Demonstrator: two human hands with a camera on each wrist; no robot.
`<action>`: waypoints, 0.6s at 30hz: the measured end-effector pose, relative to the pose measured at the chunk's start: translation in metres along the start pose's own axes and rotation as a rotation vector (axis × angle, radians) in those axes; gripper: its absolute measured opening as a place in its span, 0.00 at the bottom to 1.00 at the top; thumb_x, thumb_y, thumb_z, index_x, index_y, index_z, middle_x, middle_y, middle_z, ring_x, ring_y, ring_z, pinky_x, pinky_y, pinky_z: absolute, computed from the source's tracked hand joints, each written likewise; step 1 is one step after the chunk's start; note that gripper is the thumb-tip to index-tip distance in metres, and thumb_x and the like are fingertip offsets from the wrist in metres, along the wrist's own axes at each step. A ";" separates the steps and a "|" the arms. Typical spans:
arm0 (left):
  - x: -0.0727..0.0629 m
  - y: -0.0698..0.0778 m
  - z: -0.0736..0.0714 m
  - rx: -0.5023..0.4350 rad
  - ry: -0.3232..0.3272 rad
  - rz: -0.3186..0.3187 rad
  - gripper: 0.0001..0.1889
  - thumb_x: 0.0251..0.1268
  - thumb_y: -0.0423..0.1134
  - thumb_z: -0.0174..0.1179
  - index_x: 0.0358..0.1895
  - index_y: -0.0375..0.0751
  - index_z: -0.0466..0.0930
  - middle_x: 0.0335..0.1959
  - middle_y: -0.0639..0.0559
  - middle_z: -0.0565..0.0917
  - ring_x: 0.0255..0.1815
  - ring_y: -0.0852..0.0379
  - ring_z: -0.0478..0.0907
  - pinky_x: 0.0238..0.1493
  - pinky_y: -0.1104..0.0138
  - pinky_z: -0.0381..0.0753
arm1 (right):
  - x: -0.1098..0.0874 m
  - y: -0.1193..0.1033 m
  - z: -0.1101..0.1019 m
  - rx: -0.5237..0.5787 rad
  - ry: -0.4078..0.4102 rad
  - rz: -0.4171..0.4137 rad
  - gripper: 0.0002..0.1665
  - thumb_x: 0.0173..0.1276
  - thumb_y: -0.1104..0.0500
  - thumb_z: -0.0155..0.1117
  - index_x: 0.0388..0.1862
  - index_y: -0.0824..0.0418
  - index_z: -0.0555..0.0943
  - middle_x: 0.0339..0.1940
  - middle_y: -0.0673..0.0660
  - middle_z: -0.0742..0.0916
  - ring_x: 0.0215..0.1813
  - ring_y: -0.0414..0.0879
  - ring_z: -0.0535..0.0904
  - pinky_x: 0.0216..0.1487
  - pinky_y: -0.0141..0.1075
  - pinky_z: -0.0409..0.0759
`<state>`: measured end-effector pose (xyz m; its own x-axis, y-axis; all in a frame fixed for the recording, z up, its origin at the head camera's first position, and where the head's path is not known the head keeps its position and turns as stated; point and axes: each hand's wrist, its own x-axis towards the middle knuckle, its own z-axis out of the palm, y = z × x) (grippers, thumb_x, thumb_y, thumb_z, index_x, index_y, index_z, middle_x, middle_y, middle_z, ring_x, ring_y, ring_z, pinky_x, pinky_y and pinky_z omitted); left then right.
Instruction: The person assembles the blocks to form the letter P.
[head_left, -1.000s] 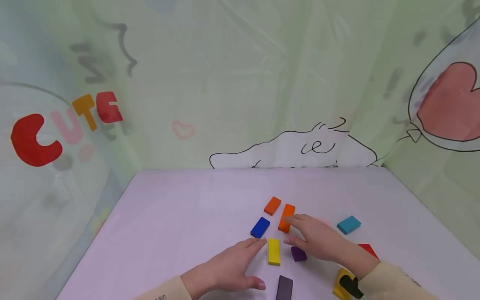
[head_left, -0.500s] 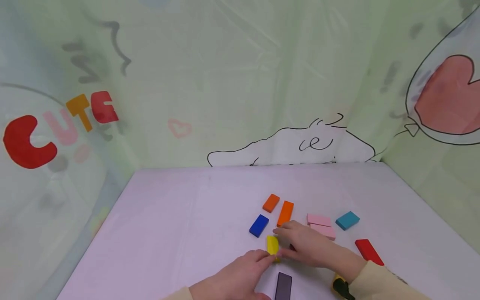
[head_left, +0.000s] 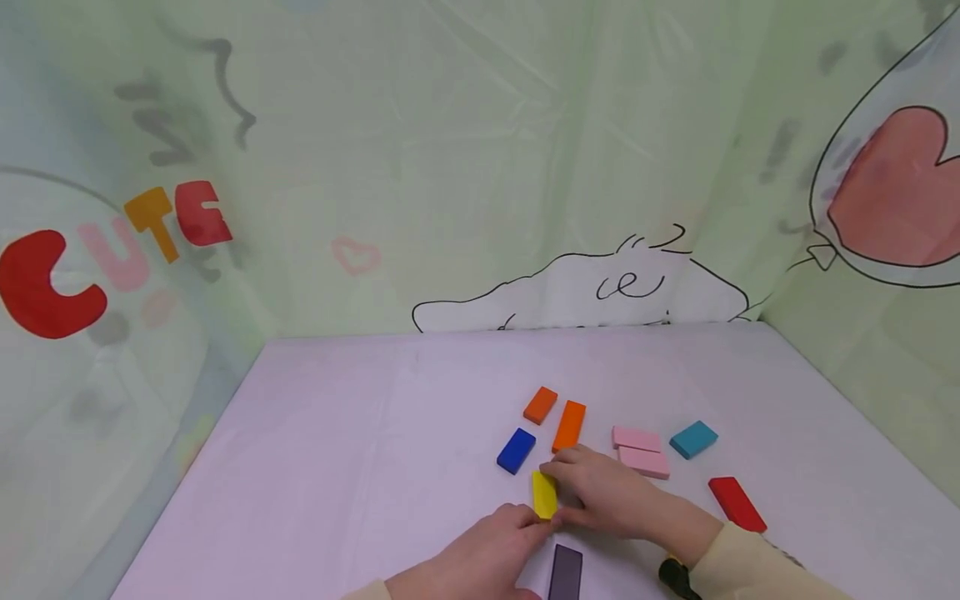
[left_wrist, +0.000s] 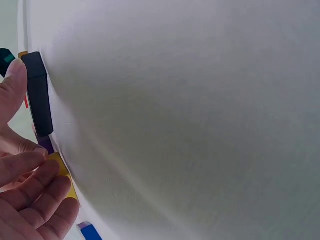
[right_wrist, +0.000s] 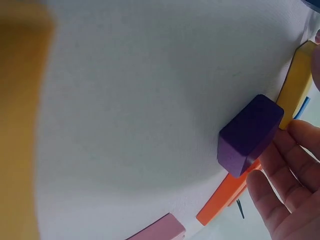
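Observation:
A yellow block [head_left: 544, 495] lies on the pale lilac table between both hands. My right hand [head_left: 615, 496] pinches it, thumb at the near end and a finger at the far end. The fingertips of my left hand [head_left: 480, 550] meet its near end, their fingers extended, while the left thumb stands apart beside a dark grey block [head_left: 566, 572]. In the right wrist view a purple block [right_wrist: 250, 127] sits alongside the yellow one, under my right hand; from the head it is hidden.
Beyond the hands lie a blue block [head_left: 517, 451], two orange blocks [head_left: 569, 427] and two pink blocks [head_left: 643, 462]. Further right are a teal block [head_left: 693, 439] and a red block [head_left: 737, 503]. A printed curtain [head_left: 480, 167] walls the table's back and sides.
Both hands have closed in on the yellow block, the left moving right and the right moving left and down. My right thumb and finger have taken hold of it; it has turned slightly.

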<state>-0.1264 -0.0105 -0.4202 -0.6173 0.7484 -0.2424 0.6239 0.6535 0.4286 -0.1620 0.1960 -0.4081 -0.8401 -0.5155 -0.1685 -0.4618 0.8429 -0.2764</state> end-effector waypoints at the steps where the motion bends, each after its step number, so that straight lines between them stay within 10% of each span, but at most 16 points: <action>1: 0.001 0.000 0.000 0.003 -0.001 0.003 0.38 0.60 0.50 0.74 0.74 0.49 0.71 0.61 0.57 0.79 0.50 0.69 0.73 0.56 0.77 0.80 | 0.000 -0.001 0.000 -0.004 0.001 0.004 0.33 0.58 0.47 0.80 0.60 0.60 0.84 0.54 0.57 0.87 0.55 0.50 0.81 0.58 0.45 0.86; 18: 0.024 -0.013 0.020 -0.012 -0.044 0.017 0.30 0.61 0.51 0.73 0.67 0.52 0.79 0.57 0.62 0.82 0.48 0.69 0.73 0.58 0.73 0.80 | -0.012 0.000 -0.005 -0.049 -0.047 0.115 0.36 0.51 0.41 0.82 0.55 0.58 0.85 0.47 0.51 0.88 0.50 0.46 0.79 0.58 0.44 0.85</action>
<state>-0.1394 0.0015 -0.4493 -0.5850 0.7637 -0.2730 0.6281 0.6396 0.4431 -0.1531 0.2031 -0.4013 -0.8747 -0.4206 -0.2409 -0.3774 0.9028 -0.2062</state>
